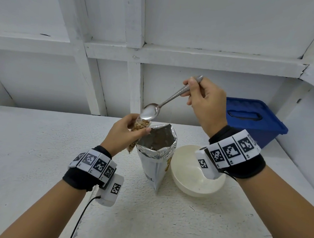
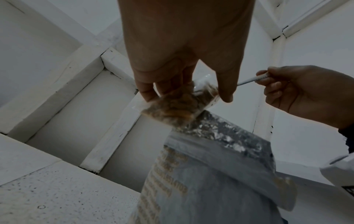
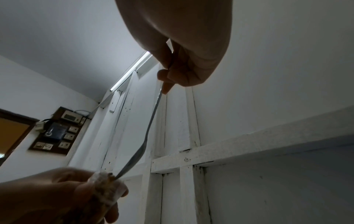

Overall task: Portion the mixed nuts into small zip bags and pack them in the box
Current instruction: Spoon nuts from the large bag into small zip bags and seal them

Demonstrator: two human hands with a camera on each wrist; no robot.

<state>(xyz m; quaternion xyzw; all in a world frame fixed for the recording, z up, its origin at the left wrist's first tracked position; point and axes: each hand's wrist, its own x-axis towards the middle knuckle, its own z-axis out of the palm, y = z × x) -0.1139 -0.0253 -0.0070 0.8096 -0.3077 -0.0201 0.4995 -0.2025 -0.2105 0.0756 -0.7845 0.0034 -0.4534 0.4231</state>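
Filling seems nearly done: left hand (image 1: 123, 133) grips zip bag (image 1: 137, 131), largely full of nuts, above foil pouch (image 1: 157, 152); right hand (image 1: 206, 103) pinches spoon (image 1: 153, 110), empty, at its mouth; sealing and packing in box (image 1: 251, 119) remain.

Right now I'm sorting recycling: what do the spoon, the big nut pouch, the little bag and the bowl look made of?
Long spoon: polished metal, mirror-bright bowl, textured handle.
Tall open nut pouch: foil-lined, crinkly silver inside, printed outside.
Small nut-filled zip bag: thin clear plastic; the nuts show through.
Round cream bowl: smooth and matte, probably plastic, possibly ceramic.
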